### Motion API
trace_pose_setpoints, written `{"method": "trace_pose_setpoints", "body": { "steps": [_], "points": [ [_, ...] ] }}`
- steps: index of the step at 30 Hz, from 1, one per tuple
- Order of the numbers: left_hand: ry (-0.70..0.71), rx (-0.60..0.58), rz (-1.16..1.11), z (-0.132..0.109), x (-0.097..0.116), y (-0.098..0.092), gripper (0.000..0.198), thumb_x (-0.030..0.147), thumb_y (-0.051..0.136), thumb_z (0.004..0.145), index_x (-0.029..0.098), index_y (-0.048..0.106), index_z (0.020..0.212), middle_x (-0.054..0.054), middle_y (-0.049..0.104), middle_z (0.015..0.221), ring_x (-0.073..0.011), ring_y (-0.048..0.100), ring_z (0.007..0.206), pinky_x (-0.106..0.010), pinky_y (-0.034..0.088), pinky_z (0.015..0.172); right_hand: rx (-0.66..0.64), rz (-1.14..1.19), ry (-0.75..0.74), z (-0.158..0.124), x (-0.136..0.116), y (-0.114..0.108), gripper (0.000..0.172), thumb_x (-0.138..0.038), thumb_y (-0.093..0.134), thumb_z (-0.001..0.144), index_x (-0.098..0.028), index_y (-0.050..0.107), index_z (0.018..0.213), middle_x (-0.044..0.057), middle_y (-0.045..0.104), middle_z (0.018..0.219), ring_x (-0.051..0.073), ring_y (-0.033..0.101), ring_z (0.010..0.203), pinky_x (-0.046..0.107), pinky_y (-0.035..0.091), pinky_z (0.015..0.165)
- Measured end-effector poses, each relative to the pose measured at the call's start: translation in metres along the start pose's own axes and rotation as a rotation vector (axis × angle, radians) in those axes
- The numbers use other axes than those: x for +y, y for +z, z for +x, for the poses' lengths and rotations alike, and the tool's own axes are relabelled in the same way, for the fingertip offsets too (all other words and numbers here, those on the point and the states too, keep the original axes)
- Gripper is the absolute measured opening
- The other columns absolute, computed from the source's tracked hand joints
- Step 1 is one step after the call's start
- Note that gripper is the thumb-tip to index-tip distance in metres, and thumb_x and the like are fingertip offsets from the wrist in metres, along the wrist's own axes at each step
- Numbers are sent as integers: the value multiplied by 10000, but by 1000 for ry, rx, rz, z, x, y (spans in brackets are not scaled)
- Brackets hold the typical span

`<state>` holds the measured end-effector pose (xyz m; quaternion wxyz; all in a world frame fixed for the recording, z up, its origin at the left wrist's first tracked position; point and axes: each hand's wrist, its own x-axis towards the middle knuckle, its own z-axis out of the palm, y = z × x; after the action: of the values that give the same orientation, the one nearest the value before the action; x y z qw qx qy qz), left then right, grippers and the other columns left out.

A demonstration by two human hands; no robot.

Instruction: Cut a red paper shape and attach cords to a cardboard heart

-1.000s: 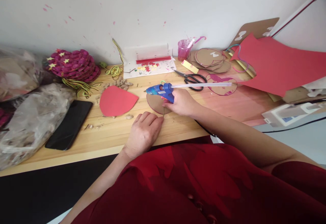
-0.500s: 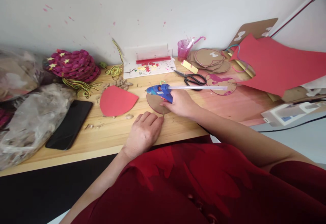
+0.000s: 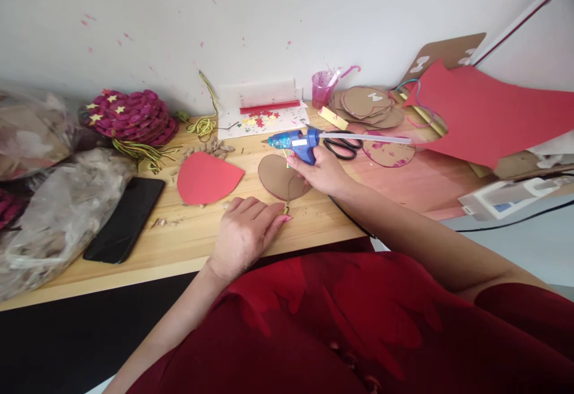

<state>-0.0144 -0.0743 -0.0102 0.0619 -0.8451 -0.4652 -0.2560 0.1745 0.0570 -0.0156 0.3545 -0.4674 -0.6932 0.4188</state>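
My right hand (image 3: 327, 171) is wrapped round a blue hot glue gun (image 3: 291, 141), whose nozzle points left and whose long clear glue stick sticks out to the right. Under it lies a brown cardboard disc (image 3: 275, 179) with a dark edge. A thin cord (image 3: 289, 194) runs over the disc down to my left hand (image 3: 246, 231), closed with its fingertips pinching the cord's end at the disc's near edge. Left of the disc, a red paper teardrop shape (image 3: 208, 179) rests partly on peanut shells (image 3: 215, 150).
Black scissors (image 3: 343, 144), a pink cup (image 3: 323, 88) and stacked cardboard shapes (image 3: 370, 104) lie behind. Red paper (image 3: 497, 113) covers the right side, near a power strip (image 3: 506, 197). At left are a phone (image 3: 125, 220), a plastic bag (image 3: 67, 220) and a magenta shell-covered craft (image 3: 134, 116).
My right hand has lifted the glue gun up and to the right, uncovering more of the disc and cord. The left hand has shifted slightly left and down, still pinching the cord.
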Motion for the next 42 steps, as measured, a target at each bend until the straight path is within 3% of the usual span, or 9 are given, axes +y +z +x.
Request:
{"method": "trace_pose_setpoints", "body": {
  "steps": [3, 6, 10, 15, 25, 30, 34, 42],
  "points": [
    [-30, 48, 30, 6, -7, -1, 121, 266, 613, 960, 194, 709, 948, -24, 708, 784, -198, 609, 763, -361, 441, 725, -14, 136, 58, 1, -3, 0, 312, -496, 710, 859, -202, 636, 933, 22, 673, 802, 139, 613, 619, 249, 500, 492],
    [-51, 13, -88, 15, -18, -1, 147, 236, 577, 973, 183, 715, 973, -64, 716, 910, -205, 621, 848, -365, 491, 811, 21, 295, 144, -3, -12, -4, 344, -496, 766, 816, -204, 607, 906, 9, 641, 762, 120, 586, 572, 225, 470, 424],
    [-55, -86, -232, 23, -32, 1, 185, 209, 545, 980, 172, 698, 1078, -98, 707, 1087, -223, 640, 998, -378, 522, 899, 30, 436, 176, -17, -21, -19, 380, -501, 797, 782, -199, 591, 885, -2, 626, 781, 113, 618, 605, 205, 480, 429],
    [-49, -114, -244, 25, -39, 11, 153, 195, 545, 980, 182, 671, 1066, -82, 718, 1085, -219, 655, 1014, -373, 535, 906, 3, 483, 270, -35, -19, -37, 415, -520, 806, 766, -195, 581, 895, -7, 621, 799, 144, 693, 694, 215, 535, 505],
    [-73, -39, -253, 30, -33, 21, 141, 218, 559, 975, 182, 695, 983, -83, 731, 1001, -217, 650, 933, -380, 528, 856, -144, 368, 487, -75, -20, -62, 358, -502, 745, 830, -182, 587, 848, 15, 638, 794, 80, 545, 503, 205, 440, 410],
    [-198, -36, -301, 36, -25, 21, 194, 294, 638, 939, 173, 694, 1080, -89, 735, 1009, -239, 641, 965, -393, 523, 873, -175, 401, 619, -87, -19, -72, 417, -583, 693, 852, -178, 596, 840, 29, 648, 778, 93, 567, 496, 212, 446, 408],
    [-193, -22, -302, 39, -17, 26, 324, 306, 693, 906, 184, 667, 1205, -96, 708, 1139, -244, 621, 1074, -412, 510, 952, -218, 428, 673, -90, -20, -77, 448, -615, 669, 857, -176, 586, 839, 32, 653, 776, 102, 583, 500, 219, 433, 395],
    [-197, -52, -308, 38, -16, 31, 478, 324, 745, 865, 174, 612, 1298, -117, 692, 1189, -265, 604, 1128, -441, 507, 985, -252, 434, 707, -89, -23, -78, 400, -580, 647, 888, -190, 575, 843, 9, 623, 622, 115, 569, 467, 218, 418, 404]
  ]
}}
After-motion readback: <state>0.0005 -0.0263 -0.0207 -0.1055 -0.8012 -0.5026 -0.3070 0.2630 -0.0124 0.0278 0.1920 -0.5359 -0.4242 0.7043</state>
